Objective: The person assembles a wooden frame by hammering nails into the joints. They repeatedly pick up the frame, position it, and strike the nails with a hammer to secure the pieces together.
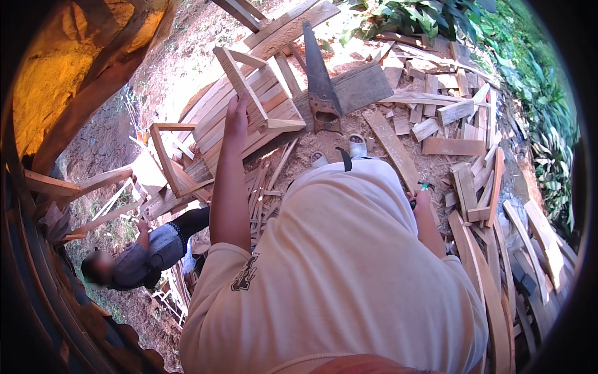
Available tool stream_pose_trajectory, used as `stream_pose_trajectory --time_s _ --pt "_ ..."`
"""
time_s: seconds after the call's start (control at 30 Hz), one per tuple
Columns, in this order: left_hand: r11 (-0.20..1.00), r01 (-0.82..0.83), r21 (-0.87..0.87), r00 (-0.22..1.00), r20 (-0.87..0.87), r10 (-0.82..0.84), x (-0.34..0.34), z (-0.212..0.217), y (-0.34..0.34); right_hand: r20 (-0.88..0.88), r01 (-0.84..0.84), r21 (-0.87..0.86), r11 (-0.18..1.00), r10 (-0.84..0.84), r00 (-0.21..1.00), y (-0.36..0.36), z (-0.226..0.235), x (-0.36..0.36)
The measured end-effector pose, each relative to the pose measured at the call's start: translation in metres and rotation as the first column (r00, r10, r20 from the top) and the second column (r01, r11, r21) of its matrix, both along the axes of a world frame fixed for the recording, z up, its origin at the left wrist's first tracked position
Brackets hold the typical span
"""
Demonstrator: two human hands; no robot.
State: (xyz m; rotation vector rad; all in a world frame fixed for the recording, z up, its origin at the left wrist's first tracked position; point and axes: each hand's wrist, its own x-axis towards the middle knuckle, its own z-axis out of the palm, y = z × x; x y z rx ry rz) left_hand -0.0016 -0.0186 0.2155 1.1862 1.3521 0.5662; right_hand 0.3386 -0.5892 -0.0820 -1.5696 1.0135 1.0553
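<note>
My left hand [237, 112] is raised at the upper left, its fingers closed on the edge of a slatted wooden frame [268, 93]. Light boards make up the frame's slats, and narrow bars stand out from its ends. Low on the right, my right hand [422, 198] is closed round what looks like a small hammer [426, 186], with green and dark parts showing. Much of that tool is hidden by the fingers. A handsaw [319, 75] with a wooden handle rests across a grey plank [364, 86], just right of the frame.
Loose offcuts [455, 112] and long boards [483, 262] are heaped along the right. A plank [392, 149] lies on the sawdust-covered ground. Another person [149, 249] is at the lower left, near a second wooden frame [165, 159]. Leafy plants [542, 124] border the far right.
</note>
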Motion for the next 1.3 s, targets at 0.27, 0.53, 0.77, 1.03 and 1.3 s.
stream_pose_trajectory --time_s 0.27,0.53,0.77,1.03,1.3 --pt "0.98 -0.135 0.149 0.962 -0.218 0.166 0.056 -0.002 -0.025 -0.049 -0.071 -0.063 0.995 0.068 0.996 0.012 0.016 0.019" --pt "0.962 -0.066 0.265 0.931 -0.331 0.155 0.08 0.001 -0.031 -0.063 -0.12 0.094 0.988 0.126 0.99 0.081 0.031 0.051" --pt "0.978 -0.137 0.16 0.939 -0.292 0.179 0.073 0.004 -0.03 -0.027 -0.317 0.114 0.941 0.322 0.946 0.116 0.051 0.046" --pt "0.974 -0.22 0.052 0.955 -0.193 0.226 0.06 0.007 -0.015 -0.047 -0.372 0.055 0.927 0.375 0.926 0.091 0.041 0.047" --pt "0.976 -0.179 0.125 0.937 -0.28 0.208 0.053 -0.008 -0.01 -0.029 -0.37 0.006 0.929 0.37 0.929 0.063 0.023 0.066"
